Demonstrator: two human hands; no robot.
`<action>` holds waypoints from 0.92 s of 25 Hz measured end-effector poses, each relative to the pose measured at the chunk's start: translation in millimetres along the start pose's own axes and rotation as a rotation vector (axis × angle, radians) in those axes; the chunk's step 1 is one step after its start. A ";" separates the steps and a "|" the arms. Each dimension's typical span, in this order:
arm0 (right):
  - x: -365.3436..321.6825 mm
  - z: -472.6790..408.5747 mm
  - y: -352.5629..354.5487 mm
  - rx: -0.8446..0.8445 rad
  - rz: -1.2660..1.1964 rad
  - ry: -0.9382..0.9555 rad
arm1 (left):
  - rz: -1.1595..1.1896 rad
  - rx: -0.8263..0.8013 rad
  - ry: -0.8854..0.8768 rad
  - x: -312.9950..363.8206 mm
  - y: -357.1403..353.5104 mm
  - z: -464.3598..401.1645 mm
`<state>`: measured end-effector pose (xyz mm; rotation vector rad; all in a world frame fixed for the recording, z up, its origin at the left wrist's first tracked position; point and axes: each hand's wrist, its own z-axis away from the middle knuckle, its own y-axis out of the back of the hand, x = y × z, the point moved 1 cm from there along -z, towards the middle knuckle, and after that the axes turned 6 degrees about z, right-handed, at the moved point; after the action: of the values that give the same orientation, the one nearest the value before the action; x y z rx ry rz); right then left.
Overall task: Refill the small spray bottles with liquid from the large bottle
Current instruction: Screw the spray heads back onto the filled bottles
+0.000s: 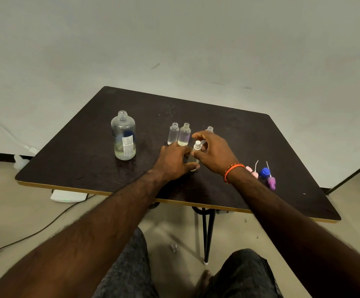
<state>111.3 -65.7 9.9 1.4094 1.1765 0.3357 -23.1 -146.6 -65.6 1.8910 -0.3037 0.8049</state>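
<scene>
Small spray bottle [194, 161] is light and slippery, so your left hand [173, 161] grips its body while your right hand [212, 150] pinches the white spray cap [197, 145].

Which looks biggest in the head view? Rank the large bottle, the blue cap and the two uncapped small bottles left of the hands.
1. large bottle
2. two uncapped small bottles: near alike, so not ranked apart
3. blue cap, smallest, though nearer the camera
</scene>
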 end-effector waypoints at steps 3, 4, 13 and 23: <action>2.6 0.1 -1.0 0.067 0.008 -0.030 | -0.014 0.008 -0.005 -1.4 -2.0 0.0; 4.7 -1.1 -2.2 0.086 -0.010 -0.070 | -0.011 0.013 -0.009 -1.8 -2.0 -0.6; 8.2 3.8 -0.1 -0.046 -0.102 0.029 | 0.008 -0.002 -0.010 -4.8 -2.3 -0.8; 4.6 3.8 -1.3 -0.022 -0.132 0.022 | -0.029 0.012 -0.018 -2.3 -1.9 1.8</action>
<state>115.8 -64.5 5.8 1.3043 1.2731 0.2709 -23.1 -147.6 -68.9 1.9105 -0.2824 0.7720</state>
